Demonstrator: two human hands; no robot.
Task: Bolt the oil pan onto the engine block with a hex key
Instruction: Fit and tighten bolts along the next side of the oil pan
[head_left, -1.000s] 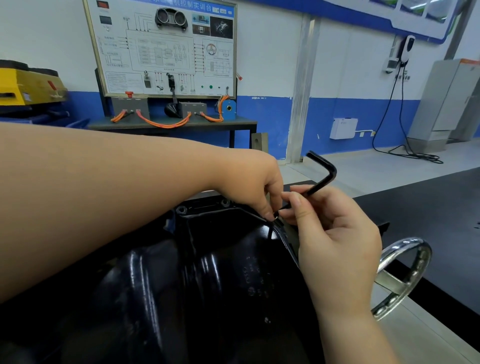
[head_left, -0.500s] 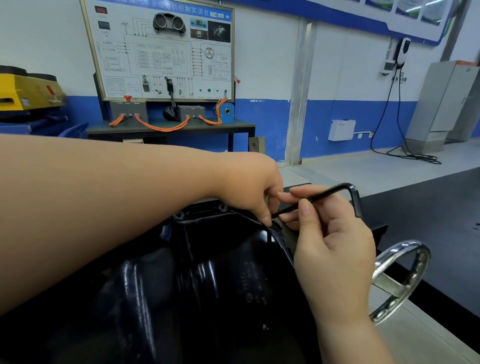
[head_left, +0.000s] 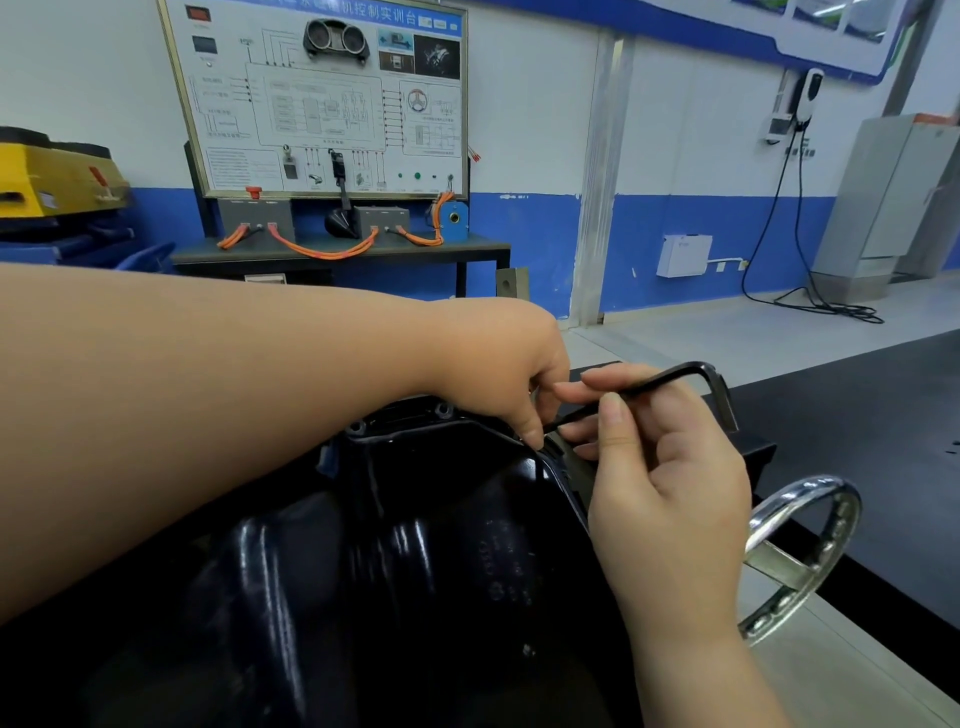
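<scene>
**Hex key held at the oil pan's far rim**

Far left, a yellow machine sits low against the blue-and-white wall. Next along, a wiring training board w/ an instrument cluster at its top stands on a dark tabletop. Orange cables loop along the board's base.

Up front, the oil pan, glossy black, fills the lower left & middle of the view, its rim running along the far side and down the right. A bare forearm comes in from the left edge and crosses over the pan to the left hand. That hand is knuckles-up w/ fingers curled down, tips right at the pan's far-right rim, where the key's lower end goes. Can't tell whether they pinch the key, a bolt or nothing, since the fingers hide the spot.

The hex key, black & L-shaped, lies slanted. Its long shank rises from the rim toward the right, and the short leg bends down at the far end. The right hand comes up from the bottom edge & grips the shank about mid-length btwn thumb and fingers, thumb on the near side.

Just right of that hand a chromed handwheel sticks out, w/ a black floor mat beyond it. On the wall are a white box and a wall unit. Its black cable trails to the floor. A grey cabinet stands far right.
</scene>
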